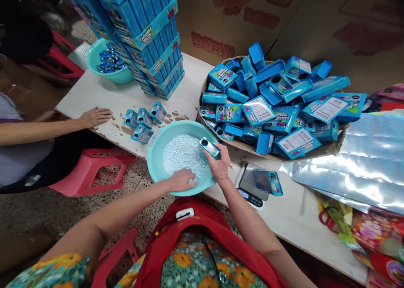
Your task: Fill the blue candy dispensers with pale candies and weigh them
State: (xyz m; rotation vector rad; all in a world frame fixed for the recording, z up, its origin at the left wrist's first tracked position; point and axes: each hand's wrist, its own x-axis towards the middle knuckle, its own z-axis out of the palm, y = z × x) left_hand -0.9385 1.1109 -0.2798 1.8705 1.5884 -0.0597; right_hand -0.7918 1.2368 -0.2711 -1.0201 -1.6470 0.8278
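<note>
A turquoise basin (154, 166) stands at the table's front edge, with a mass of small white candies (181, 153) inside. My left hand (183, 180) is down among the candies at the near side, fingers curled around some of them. Over the basin's right side, my right hand (221, 162) grips a small blue candy box (208, 147), its dark round hole facing up. A few similar small boxes (144, 118) stand on the table just left of the basin.
A carton (271, 155) heaped with blue boxes stands behind right. A digital scale (251, 191) sits right of the basin. Tall stacks of packed boxes (158, 40) and another basin (121, 74) are back left. A co-worker's hand (96, 117) rests on the table's left edge.
</note>
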